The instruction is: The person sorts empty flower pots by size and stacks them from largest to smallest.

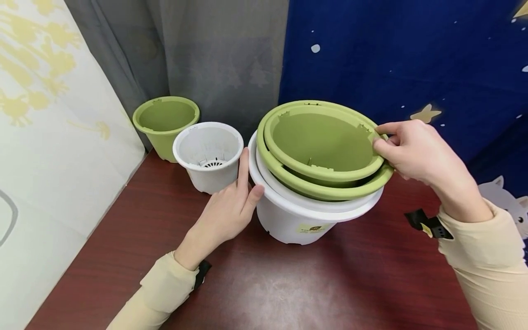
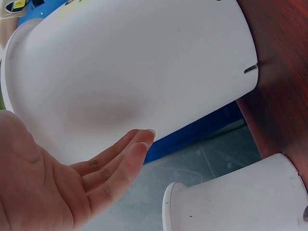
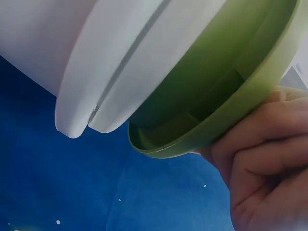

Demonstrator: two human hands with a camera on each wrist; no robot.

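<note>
A stack of nested flower pots stands on the table. At the bottom is a large white pot (image 1: 284, 224) with a yellow label, and a second white rim (image 1: 270, 176) shows inside it. Above sit a green pot (image 1: 303, 185) and, within that, another green pot (image 1: 326, 133), both tilted and raised at the right. My right hand (image 1: 420, 149) pinches the green rim there, thumb over the inside. The left hand (image 1: 227, 208) lies at the left side of the large white pot, fingers extended just beneath its rim.
To the left stands a smaller white pot (image 1: 210, 178) with a slotted bottom, close to my left fingers. Behind it is a smaller green pot (image 1: 165, 149). A grey curtain (image 1: 222, 55) and a blue curtain (image 1: 371, 59) hang behind the dark red table (image 1: 264, 293).
</note>
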